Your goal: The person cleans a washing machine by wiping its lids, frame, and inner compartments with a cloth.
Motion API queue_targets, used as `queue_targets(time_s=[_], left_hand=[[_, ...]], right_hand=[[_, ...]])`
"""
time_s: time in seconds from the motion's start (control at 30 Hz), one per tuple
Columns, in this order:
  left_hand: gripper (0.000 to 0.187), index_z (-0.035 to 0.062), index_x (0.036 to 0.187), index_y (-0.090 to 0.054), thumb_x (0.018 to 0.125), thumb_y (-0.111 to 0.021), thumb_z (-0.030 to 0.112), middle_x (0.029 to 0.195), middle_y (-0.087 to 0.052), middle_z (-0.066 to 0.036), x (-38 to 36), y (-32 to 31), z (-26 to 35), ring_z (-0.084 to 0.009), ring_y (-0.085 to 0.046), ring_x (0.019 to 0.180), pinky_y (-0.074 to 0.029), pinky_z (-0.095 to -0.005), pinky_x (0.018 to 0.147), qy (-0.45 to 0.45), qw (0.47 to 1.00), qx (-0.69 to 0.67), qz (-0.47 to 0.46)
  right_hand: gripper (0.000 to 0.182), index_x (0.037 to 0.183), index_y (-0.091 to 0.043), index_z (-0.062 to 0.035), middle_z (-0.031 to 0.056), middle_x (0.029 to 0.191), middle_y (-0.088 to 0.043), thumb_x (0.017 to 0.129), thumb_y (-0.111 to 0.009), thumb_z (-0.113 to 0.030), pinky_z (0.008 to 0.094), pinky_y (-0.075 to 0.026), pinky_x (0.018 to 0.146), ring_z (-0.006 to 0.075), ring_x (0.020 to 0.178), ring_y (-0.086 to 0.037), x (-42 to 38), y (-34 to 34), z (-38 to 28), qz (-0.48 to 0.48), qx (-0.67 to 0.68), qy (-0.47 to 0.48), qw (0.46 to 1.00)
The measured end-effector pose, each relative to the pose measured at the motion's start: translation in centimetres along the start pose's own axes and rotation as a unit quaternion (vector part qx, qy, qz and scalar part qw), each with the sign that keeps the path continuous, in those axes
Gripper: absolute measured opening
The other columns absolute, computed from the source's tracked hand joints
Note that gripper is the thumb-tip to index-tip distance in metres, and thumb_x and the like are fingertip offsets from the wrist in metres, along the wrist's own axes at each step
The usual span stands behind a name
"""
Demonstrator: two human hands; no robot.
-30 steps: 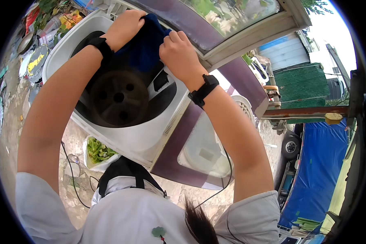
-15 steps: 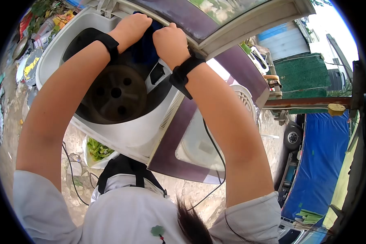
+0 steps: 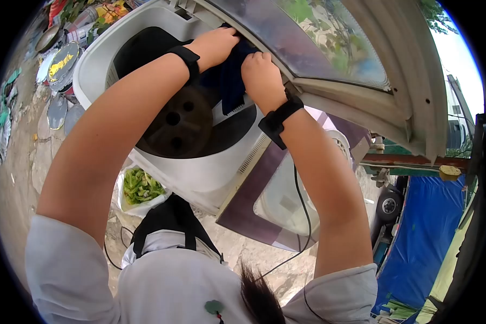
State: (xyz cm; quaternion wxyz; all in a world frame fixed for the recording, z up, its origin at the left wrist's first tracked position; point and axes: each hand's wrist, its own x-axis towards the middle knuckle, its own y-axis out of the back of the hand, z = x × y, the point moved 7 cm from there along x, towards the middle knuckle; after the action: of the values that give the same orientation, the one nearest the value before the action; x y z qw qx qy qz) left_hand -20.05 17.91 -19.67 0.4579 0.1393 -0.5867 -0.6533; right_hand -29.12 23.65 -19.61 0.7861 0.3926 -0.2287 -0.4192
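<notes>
Cloth, dark-blue, is hanging from my left hand and right hand, both clamping it (over a white plastic tub).

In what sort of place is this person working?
Probably an outdoor yard: there is open sky at the upper right, rough ground around the washer, and a vehicle's wheel beside a blue tarp.

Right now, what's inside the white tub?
A round disc with holes, plus part of a white strip. The left forearm and the dark blue cloth in the left hand and right hand cover some of the tub, so I can't see what's behind them.
</notes>
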Motion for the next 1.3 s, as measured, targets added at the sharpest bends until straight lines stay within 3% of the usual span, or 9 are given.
queue_targets(time_s=[0.03, 0.1, 0.23, 0.43, 0.5, 0.73, 0.83, 0.97, 1.3], left_hand=[[0.029, 0.0002, 0.113, -0.063, 0.086, -0.051, 0.001, 0.120, -0.061, -0.018, 0.3, -0.3, 0.4, -0.0362, -0.060, 0.105, -0.052, -0.0423, 0.087, 0.039, 0.997, 0.017, -0.068], [0.023, 0.0010, 0.099, -0.068, 0.078, -0.058, 0.001, 0.100, -0.069, -0.021, 1.8, -1.8, 0.1, -0.0361, -0.067, 0.095, -0.055, -0.0417, 0.081, 0.043, 0.995, -0.001, -0.093], [0.023, 0.0015, 0.098, -0.070, 0.077, -0.060, 0.003, 0.100, -0.070, -0.021, 2.1, -0.8, -2.0, -0.0363, -0.068, 0.094, -0.056, -0.0413, 0.081, 0.075, 0.997, -0.019, -0.027], [0.021, 0.0033, 0.096, -0.073, 0.081, -0.058, 0.006, 0.102, -0.070, -0.020, 1.2, -0.9, 0.2, -0.0350, -0.067, 0.100, -0.055, -0.0420, 0.086, 0.050, 0.996, 0.017, -0.074], [0.038, 0.0052, 0.119, -0.061, 0.081, -0.056, 0.002, 0.117, -0.063, -0.020, 1.2, -2.5, 0.0, -0.0369, -0.058, 0.112, -0.049, -0.0419, 0.096, 0.024, 0.989, 0.055, -0.133], [0.059, 0.0094, 0.138, -0.047, 0.080, -0.056, -0.001, 0.133, -0.051, -0.020, -0.2, -1.7, 2.1, -0.0383, -0.049, 0.123, -0.046, -0.0435, 0.102, 0.000, 0.999, 0.038, -0.031], [0.036, 0.0062, 0.120, -0.061, 0.084, -0.058, 0.007, 0.121, -0.062, -0.018, 0.2, -2.3, 2.1, -0.0342, -0.059, 0.114, -0.048, -0.0414, 0.097, -0.058, 0.997, -0.049, -0.003], [0.030, 0.0048, 0.113, -0.064, 0.083, -0.060, 0.006, 0.108, -0.065, -0.018, 0.6, -1.2, 2.2, -0.0360, -0.062, 0.104, -0.051, -0.0424, 0.089, -0.020, 0.995, -0.094, -0.008], [0.017, 0.0050, 0.098, -0.068, 0.086, -0.060, 0.014, 0.090, -0.068, -0.020, 1.6, -0.3, 1.3, -0.0387, -0.065, 0.090, -0.053, -0.0444, 0.078, -0.013, 0.994, -0.102, 0.027]], right_hand=[[0.018, 0.092, -0.067, 0.0015, 0.0165, 0.090, -0.065, 0.076, -0.065, -0.007, 0.0353, -0.049, 0.080, 0.0308, 0.090, -0.064, 0.1, -0.6, -0.2, -0.022, 0.017, 0.015, 0.999], [0.016, 0.091, -0.066, 0.0011, 0.0179, 0.093, -0.067, 0.077, -0.065, -0.007, 0.0400, -0.050, 0.082, 0.0326, 0.093, -0.066, -0.8, 0.5, -0.4, 0.039, 0.088, -0.061, 0.993], [0.017, 0.091, -0.065, -0.0004, 0.0183, 0.094, -0.067, 0.076, -0.066, -0.008, 0.0438, -0.052, 0.082, 0.0331, 0.094, -0.066, -2.0, 6.4, -0.6, 0.162, 0.086, -0.060, 0.981], [0.038, 0.104, -0.066, 0.0046, 0.0281, 0.104, -0.066, 0.074, -0.067, -0.018, 0.0455, -0.052, 0.087, 0.0434, 0.102, -0.063, 1.5, 0.6, 2.7, -0.190, 0.263, -0.118, 0.938], [0.054, 0.116, -0.057, 0.0061, 0.0287, 0.109, -0.065, 0.076, -0.070, -0.026, 0.0452, -0.050, 0.092, 0.0422, 0.107, -0.062, 1.2, -0.1, 3.3, -0.255, 0.284, -0.104, 0.918], [0.094, 0.145, -0.032, 0.0049, 0.0271, 0.135, -0.051, 0.075, -0.074, -0.041, 0.0421, -0.045, 0.099, 0.0408, 0.123, -0.053, 0.2, -1.2, 2.7, -0.281, 0.220, -0.076, 0.931], [0.098, 0.149, -0.030, 0.0013, 0.0251, 0.139, -0.048, 0.075, -0.073, -0.047, 0.0398, -0.042, 0.103, 0.0374, 0.128, -0.050, -0.3, 0.8, 3.4, -0.353, 0.239, 0.003, 0.905], [0.098, 0.153, -0.030, -0.0091, 0.0207, 0.139, -0.050, 0.076, -0.072, -0.053, 0.0361, -0.041, 0.103, 0.0302, 0.128, -0.051, -0.2, 2.4, 4.8, -0.412, 0.268, 0.029, 0.870], [0.073, 0.150, -0.034, -0.0068, 0.0173, 0.137, -0.056, 0.091, -0.069, -0.028, 0.0298, -0.044, 0.101, 0.0202, 0.121, -0.058, 1.6, 2.1, 8.4, -0.435, 0.476, -0.026, 0.764]])
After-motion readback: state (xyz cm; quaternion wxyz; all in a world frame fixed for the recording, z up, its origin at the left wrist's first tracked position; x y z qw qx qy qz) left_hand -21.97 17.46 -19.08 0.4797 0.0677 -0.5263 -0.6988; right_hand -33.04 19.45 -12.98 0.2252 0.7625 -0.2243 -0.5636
